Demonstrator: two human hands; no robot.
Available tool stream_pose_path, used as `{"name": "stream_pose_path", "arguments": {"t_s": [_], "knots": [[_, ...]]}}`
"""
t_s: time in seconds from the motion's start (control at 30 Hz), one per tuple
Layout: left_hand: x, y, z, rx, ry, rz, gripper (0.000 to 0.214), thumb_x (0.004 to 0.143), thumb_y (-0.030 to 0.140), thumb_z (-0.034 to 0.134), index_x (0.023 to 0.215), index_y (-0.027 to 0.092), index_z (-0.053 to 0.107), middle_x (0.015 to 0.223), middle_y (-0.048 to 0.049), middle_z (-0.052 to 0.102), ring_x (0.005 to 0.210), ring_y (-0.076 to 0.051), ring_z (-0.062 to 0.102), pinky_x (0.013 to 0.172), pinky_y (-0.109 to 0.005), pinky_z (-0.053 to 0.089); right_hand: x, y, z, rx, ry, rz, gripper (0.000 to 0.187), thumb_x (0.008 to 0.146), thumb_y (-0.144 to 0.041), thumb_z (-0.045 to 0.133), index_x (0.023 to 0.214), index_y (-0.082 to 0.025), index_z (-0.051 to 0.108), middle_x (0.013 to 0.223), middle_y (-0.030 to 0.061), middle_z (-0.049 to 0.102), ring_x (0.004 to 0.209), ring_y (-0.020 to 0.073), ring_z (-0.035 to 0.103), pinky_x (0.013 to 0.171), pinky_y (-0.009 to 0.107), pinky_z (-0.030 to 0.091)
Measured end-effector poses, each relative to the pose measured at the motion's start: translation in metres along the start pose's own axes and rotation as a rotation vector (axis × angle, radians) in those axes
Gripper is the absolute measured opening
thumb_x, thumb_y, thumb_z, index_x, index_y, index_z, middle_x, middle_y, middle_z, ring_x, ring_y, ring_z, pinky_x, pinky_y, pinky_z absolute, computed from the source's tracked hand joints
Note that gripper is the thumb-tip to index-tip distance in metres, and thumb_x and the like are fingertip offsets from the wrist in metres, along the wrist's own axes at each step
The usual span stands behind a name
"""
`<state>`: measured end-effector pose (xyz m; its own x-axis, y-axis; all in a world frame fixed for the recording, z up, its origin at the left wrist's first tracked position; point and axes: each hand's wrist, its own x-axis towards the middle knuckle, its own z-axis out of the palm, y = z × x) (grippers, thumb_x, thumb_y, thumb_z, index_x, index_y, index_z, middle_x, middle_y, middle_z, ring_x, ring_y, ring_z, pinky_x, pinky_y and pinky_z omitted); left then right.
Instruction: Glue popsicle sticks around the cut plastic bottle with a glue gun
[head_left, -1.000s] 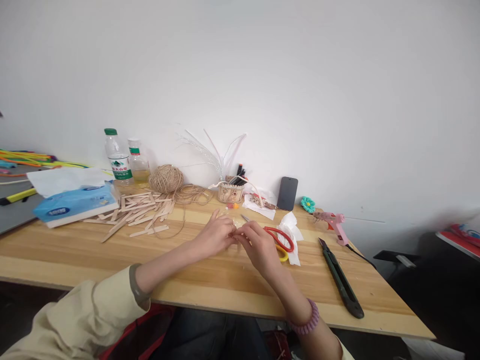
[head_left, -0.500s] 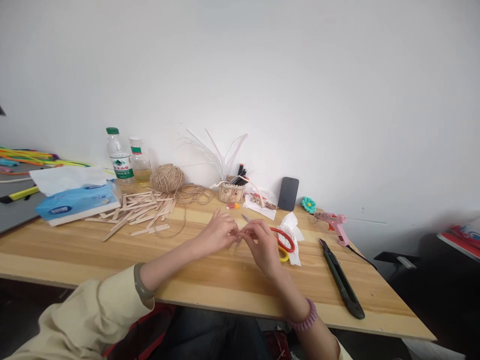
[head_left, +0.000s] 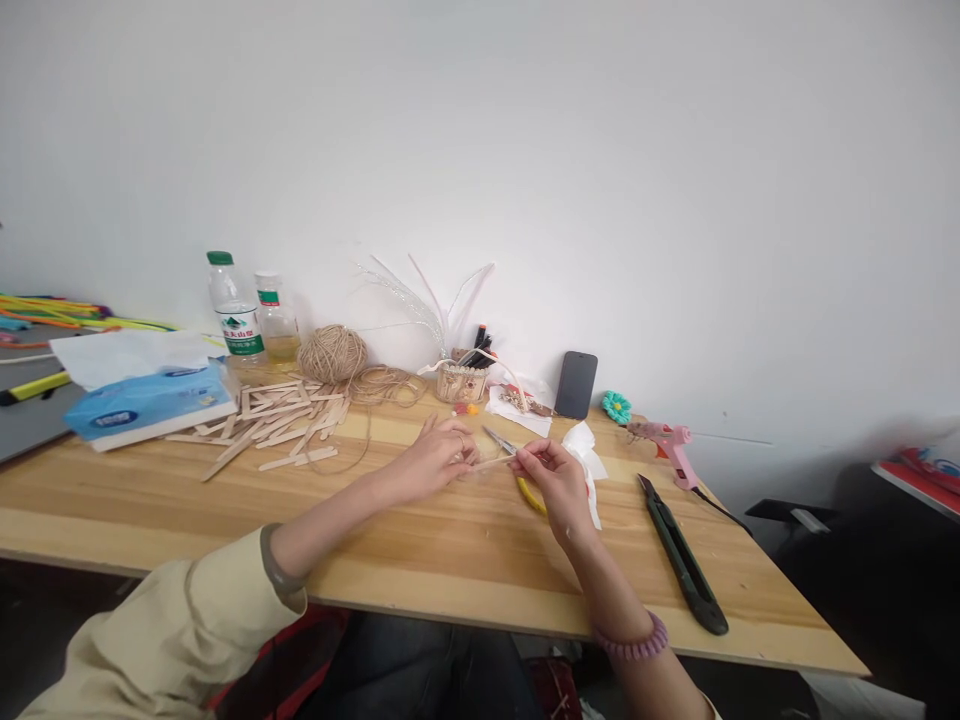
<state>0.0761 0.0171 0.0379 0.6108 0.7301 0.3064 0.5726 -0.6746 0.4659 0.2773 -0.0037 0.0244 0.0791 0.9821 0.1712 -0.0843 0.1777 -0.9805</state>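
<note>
A thin pale strip (head_left: 493,463) runs between my two hands above the middle of the table; its material is too small to make out. My left hand (head_left: 433,460) has its fingertips closed on the strip's left end. My right hand (head_left: 556,482) pinches the other end between thumb and forefinger. Scissors (head_left: 531,495) with yellow and red handles lie beside and partly under my right hand, their blades pointing away to the left. A crumpled white tissue (head_left: 586,445) sits just beyond that hand.
Wooden craft sticks (head_left: 281,420), a twine ball (head_left: 332,354), a tissue pack (head_left: 150,400) and two bottles (head_left: 234,310) occupy the left. Behind stand a small basket (head_left: 461,383) and a phone (head_left: 577,385). A utility knife (head_left: 682,555) and pink glue gun (head_left: 675,452) lie right.
My right hand has moved right and slightly down, away from my left, so the pale strip now shows between them. More of the scissor blades is visible; the red handle is mostly covered.
</note>
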Motion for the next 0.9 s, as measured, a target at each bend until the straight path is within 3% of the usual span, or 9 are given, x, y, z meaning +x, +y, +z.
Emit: {"name": "stream_pose_path", "arguments": {"t_s": [0.1,0.23,0.4,0.63,0.9], "knots": [[0.000,-0.005,0.001,-0.030,0.007,0.066,0.013,0.087,0.017,0.053,0.079,0.018,0.063,0.095,-0.0068,0.067,0.117,-0.024,0.046,0.103,-0.045,0.031,0.001,0.002,0.001,0.018,0.001,0.028,0.039,0.057,-0.047,0.081,0.068,-0.018,0.057,0.063,-0.0012,0.065,0.065,0.0126,0.065,0.068,0.025,0.054],[0.000,-0.011,0.003,-0.040,0.031,0.107,0.023,0.092,0.022,0.044,0.093,0.017,0.066,0.103,-0.0104,0.066,0.116,-0.024,0.048,0.101,-0.043,0.035,0.000,0.006,0.007,0.031,-0.011,0.045,0.041,0.058,-0.050,0.079,0.068,-0.019,0.054,0.066,-0.0002,0.066,0.068,0.0145,0.067,0.071,0.027,0.055],[-0.001,-0.016,0.005,-0.031,0.048,0.112,0.031,0.095,0.026,0.038,0.097,0.019,0.067,0.110,-0.0103,0.065,0.113,-0.022,0.052,0.105,-0.044,0.030,0.002,0.010,0.010,-0.002,-0.024,0.018,0.041,0.063,-0.053,0.074,0.072,-0.020,0.051,0.068,-0.0001,0.065,0.071,0.0154,0.067,0.072,0.029,0.054],[0.000,-0.017,0.007,-0.057,0.043,0.093,0.029,0.094,0.025,0.039,0.110,0.018,0.063,0.110,-0.0106,0.065,0.111,-0.023,0.053,0.106,-0.049,0.026,0.009,0.007,0.003,-0.206,-0.073,-0.116,0.037,0.062,-0.052,0.073,0.072,-0.019,0.057,0.068,-0.0004,0.060,0.063,0.0143,0.059,0.059,0.027,0.049],[-0.001,-0.014,0.006,-0.074,0.059,0.076,0.031,0.095,0.027,0.037,0.102,0.020,0.067,0.110,-0.0101,0.066,0.110,-0.021,0.054,0.108,-0.050,0.023,0.011,0.006,-0.001,-0.432,-0.049,-0.211,0.034,0.070,-0.052,0.066,0.081,-0.021,0.061,0.073,0.0028,0.064,0.066,0.0183,0.060,0.063,0.031,0.048]]}}
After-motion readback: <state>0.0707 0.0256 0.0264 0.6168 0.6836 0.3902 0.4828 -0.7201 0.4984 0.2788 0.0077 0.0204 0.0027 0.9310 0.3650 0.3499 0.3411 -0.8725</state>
